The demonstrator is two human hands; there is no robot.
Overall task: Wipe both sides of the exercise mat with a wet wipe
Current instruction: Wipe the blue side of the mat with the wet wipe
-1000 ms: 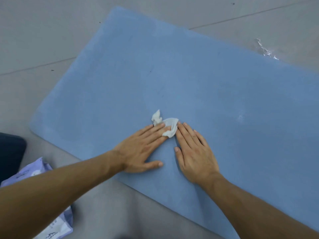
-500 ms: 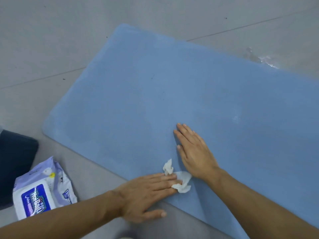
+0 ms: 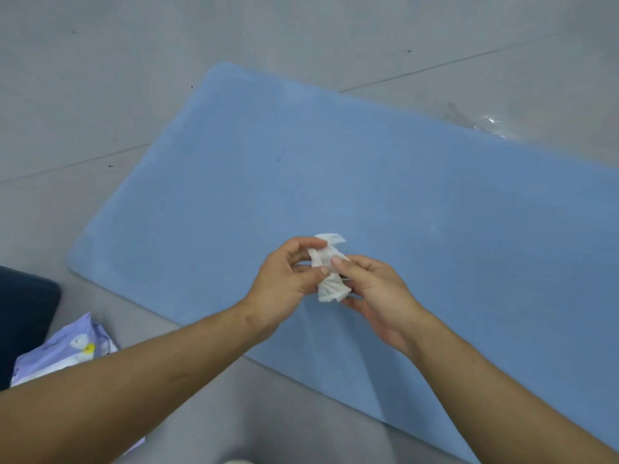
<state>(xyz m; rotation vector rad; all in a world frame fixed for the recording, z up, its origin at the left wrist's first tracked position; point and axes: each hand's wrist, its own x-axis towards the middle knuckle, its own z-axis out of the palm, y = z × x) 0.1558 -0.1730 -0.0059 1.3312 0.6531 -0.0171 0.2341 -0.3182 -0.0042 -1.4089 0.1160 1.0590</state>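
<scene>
Two hands: the left hand (image 3: 284, 279) and right hand (image 3: 375, 289) meet above the near part of the mat, and each grips the wipe between its thumb and curled fingertips.
Wipe (image 3: 330, 279): white, crumpled and twisted into a short bunch. It stands roughly upright between the hands, with a loose corner sticking out at the top.
Mat (image 3: 335, 169): plain light blue with rounded corners, lying flat on the floor. It sits askew, its long edges running from upper left to lower right, and its right end runs out of view. Faint paler smears and a few small dark specks mark its surface.
Pack (image 3: 67, 349): a pale purple wipe pack on the floor at lower left, near the mat's near edge but apart from it. The left forearm partly hides it, so I cannot tell what is inside.
Floor (image 3: 134, 78): grey, with thin joint lines.
Wet patch (image 3: 489, 123): shiny, just beyond the mat's far edge at upper right.
Dark shape (image 3: 23, 316): navy, at the left edge just beside the pack. I cannot tell what it is.
</scene>
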